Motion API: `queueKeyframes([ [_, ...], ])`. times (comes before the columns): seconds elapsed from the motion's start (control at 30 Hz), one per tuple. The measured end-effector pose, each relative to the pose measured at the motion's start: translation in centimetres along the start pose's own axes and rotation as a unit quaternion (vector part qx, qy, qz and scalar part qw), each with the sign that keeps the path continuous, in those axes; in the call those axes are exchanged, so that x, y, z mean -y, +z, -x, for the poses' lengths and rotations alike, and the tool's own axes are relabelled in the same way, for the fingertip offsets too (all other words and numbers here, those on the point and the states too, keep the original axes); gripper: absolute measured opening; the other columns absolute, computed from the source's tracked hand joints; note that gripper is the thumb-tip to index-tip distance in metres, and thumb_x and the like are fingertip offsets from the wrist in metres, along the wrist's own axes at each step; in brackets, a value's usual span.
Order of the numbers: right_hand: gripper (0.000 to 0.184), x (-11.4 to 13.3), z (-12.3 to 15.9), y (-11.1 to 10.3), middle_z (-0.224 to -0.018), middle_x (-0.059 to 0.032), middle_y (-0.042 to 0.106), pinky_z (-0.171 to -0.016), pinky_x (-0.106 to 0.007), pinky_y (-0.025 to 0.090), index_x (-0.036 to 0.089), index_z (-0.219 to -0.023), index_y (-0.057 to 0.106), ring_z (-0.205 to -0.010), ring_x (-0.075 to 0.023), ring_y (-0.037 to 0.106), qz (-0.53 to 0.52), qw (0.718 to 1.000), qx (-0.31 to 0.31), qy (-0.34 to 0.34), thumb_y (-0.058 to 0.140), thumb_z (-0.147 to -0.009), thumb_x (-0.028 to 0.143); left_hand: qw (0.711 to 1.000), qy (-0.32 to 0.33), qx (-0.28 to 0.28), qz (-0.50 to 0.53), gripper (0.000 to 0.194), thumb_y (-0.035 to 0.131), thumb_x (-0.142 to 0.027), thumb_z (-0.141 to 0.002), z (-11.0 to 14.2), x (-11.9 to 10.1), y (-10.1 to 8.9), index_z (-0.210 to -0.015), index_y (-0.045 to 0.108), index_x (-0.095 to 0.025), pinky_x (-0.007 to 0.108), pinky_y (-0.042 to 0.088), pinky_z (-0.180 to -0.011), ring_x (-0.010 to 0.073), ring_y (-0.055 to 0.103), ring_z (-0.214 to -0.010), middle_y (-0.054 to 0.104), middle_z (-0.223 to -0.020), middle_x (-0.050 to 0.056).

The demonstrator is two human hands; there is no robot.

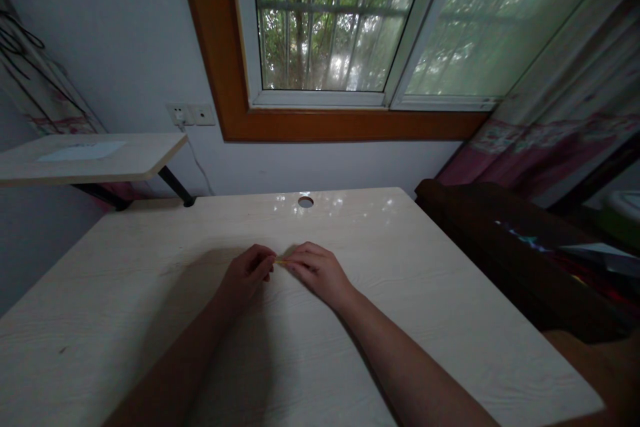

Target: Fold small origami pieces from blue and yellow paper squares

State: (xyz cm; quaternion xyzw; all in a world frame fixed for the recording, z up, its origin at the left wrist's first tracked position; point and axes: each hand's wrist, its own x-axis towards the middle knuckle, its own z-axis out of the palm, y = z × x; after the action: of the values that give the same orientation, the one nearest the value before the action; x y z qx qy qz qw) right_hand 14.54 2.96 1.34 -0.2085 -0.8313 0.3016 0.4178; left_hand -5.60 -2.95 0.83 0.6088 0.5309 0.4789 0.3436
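Observation:
Between my two hands, just above or on the pale wooden desk (380, 280), runs a thin yellow strand (280, 261). It is too small to tell whether it is a rubber band, a string or something else. My left hand (251, 271) pinches its left end, fingers curled and closed. From the other side, my right hand (316, 270) has its fingers pressed together at the strand's right end, the palm turned down. The fingers hide most of the strand, and only a short piece shows in the gap.
A raised shelf (175, 140) on black legs stands at the desk's back left. A round cable hole (305, 202) lies near the back edge. Behind are a wall socket (190, 115) and a barred window. Dark furniture (480, 233) borders the desk's right side.

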Motion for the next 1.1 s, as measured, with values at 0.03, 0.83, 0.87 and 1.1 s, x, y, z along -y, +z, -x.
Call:
queueKeyframes([
  [0.03, 0.017, 0.02, -0.01, -0.02, -0.093, -0.0061, 0.068, -0.076, -0.029, 0.052, 0.024, -0.103, 0.072, -0.085, -0.0167, 0.063, 0.001, 1.0, 0.002, 0.003, 0.059, -0.093, 0.025, 0.999, 0.028, -0.01, -0.038, 0.016, 0.058, -0.034, -0.09, -0.06, 0.01, -0.04, -0.093, 0.063, -0.019, 0.025, 0.048, -0.062, 0.013, 0.058, -0.068, 0.06, -0.079, 0.001],
  [0.83, 0.005, 0.62, -0.01, 0.09, -0.088, -0.0027, 0.07, -0.085, -0.038, 0.041, 0.023, -0.091, 0.068, -0.088, -0.0205, 0.057, 0.14, 0.99, -0.015, -0.024, 0.063, -0.089, 0.025, 0.937, 0.232, -0.052, -0.255, 0.007, 0.06, -0.015, -0.088, 0.17, -0.44, 0.73, -0.082, 0.061, -0.019, 0.032, 0.047, -0.075, 0.0172, 0.056, -0.079, 0.061, -0.079, 0.003],
  [0.87, 0.005, 0.62, -0.01, 0.11, -0.088, -0.0028, 0.07, -0.085, -0.038, 0.041, 0.023, -0.09, 0.068, -0.088, -0.0206, 0.057, 0.141, 0.99, -0.019, -0.026, 0.063, -0.088, 0.024, 0.937, 0.233, -0.054, -0.254, 0.007, 0.059, -0.016, -0.088, 0.2, -0.44, 0.73, -0.082, 0.061, -0.019, 0.032, 0.047, -0.074, 0.0172, 0.056, -0.078, 0.06, -0.079, 0.003],
  [1.1, 0.007, 0.36, -0.05, -0.17, -0.085, -0.0038, 0.07, -0.081, -0.038, 0.043, 0.024, -0.089, 0.068, -0.085, -0.0213, 0.057, 0.142, 0.989, -0.047, -0.018, 0.062, -0.087, 0.021, 0.938, 0.225, -0.066, -0.257, 0.01, 0.059, -0.017, -0.088, 0.18, -0.6, 0.57, -0.078, 0.061, -0.02, 0.031, 0.047, -0.072, 0.0173, 0.056, -0.076, 0.06, -0.076, 0.003],
])
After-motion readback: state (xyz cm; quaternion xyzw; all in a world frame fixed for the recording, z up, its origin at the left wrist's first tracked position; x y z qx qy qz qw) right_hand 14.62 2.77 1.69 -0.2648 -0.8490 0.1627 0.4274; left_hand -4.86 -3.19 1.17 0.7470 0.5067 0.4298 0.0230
